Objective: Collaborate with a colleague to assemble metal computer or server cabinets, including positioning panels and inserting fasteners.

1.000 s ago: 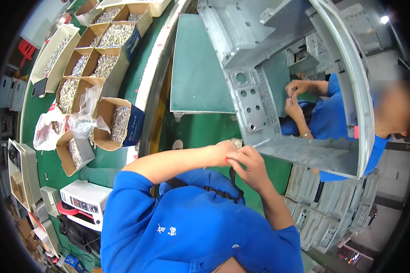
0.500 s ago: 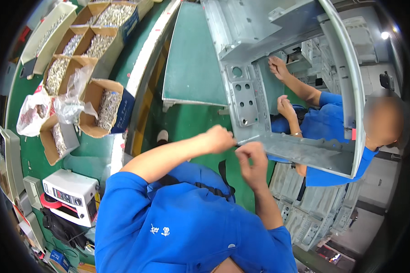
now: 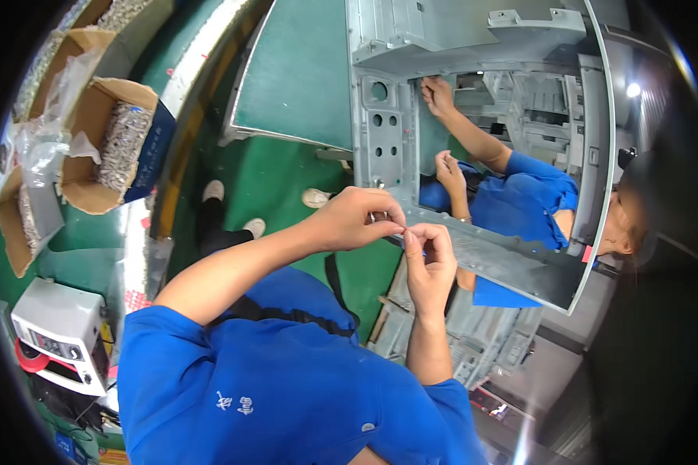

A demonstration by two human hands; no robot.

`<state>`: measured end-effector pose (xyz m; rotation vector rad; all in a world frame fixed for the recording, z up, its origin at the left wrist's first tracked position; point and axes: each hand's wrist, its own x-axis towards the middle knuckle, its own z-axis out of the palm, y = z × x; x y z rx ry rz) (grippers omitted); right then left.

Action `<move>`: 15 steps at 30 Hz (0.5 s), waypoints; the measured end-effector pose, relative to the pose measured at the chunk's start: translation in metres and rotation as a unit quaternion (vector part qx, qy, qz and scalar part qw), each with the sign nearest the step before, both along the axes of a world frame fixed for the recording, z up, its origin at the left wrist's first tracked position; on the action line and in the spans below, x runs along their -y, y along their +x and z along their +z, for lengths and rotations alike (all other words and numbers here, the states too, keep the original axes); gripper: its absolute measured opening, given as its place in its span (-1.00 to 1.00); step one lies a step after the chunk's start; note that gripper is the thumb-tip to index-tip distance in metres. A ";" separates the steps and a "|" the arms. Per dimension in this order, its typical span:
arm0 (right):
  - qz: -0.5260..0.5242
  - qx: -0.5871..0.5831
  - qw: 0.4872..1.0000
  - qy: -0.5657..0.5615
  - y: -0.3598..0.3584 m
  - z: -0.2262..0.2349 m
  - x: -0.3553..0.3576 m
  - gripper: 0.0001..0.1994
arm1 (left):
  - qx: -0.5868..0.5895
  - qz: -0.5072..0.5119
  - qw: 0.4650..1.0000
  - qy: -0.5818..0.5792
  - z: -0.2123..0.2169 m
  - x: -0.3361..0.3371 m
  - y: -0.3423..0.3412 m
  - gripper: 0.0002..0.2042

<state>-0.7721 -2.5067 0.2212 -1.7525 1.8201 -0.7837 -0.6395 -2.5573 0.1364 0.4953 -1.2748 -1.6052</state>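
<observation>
My left hand (image 3: 358, 218) and my right hand (image 3: 430, 267) meet fingertip to fingertip in front of a grey metal frame (image 3: 485, 252). Both are closed in a pinch around something too small to make out. The frame stands upright, with large openings and a side panel (image 3: 385, 139) with several round holes. My fingertips are just in front of its lower near corner; whether they touch it I cannot tell.
Through the frame a co-worker in a blue shirt (image 3: 520, 201) shows, both hands raised inside its opening. On the left bench stand cardboard boxes (image 3: 74, 186) of small metal parts and a white machine (image 3: 62, 329). A green table (image 3: 302, 77) lies beyond; more grey frames (image 3: 473, 341) sit at right.
The view has shifted, so the boxes and machine sit further left. My hands, slightly apart before, have come together at the fingertips. A person's shoes now show more fully on the floor.
</observation>
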 end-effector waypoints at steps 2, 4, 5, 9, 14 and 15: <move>-0.004 -0.008 1.000 0.001 0.000 0.002 0.001 -0.94 | 0.004 -0.018 1.000 0.005 0.001 0.001 0.000 -0.88; -0.009 -0.012 1.000 0.012 0.001 0.002 -0.001 -0.94 | -0.008 -0.016 1.000 0.013 0.000 -0.001 0.002 -0.89; -0.012 -0.013 1.000 0.018 0.001 0.002 -0.002 -0.95 | -0.021 -0.028 0.999 0.037 -0.001 -0.002 0.000 -0.89; -0.023 -0.004 0.999 0.024 0.001 0.002 0.000 -0.96 | -0.054 -0.060 0.994 0.077 -0.004 -0.003 -0.006 -0.91; -0.039 -0.015 0.998 0.042 0.000 0.004 0.001 -0.96 | -0.053 -0.070 0.993 0.081 -0.006 -0.001 -0.010 -0.92; -0.045 -0.015 0.998 0.043 -0.001 0.005 0.001 -0.97 | -0.049 -0.069 0.994 0.072 -0.006 0.000 -0.011 -0.92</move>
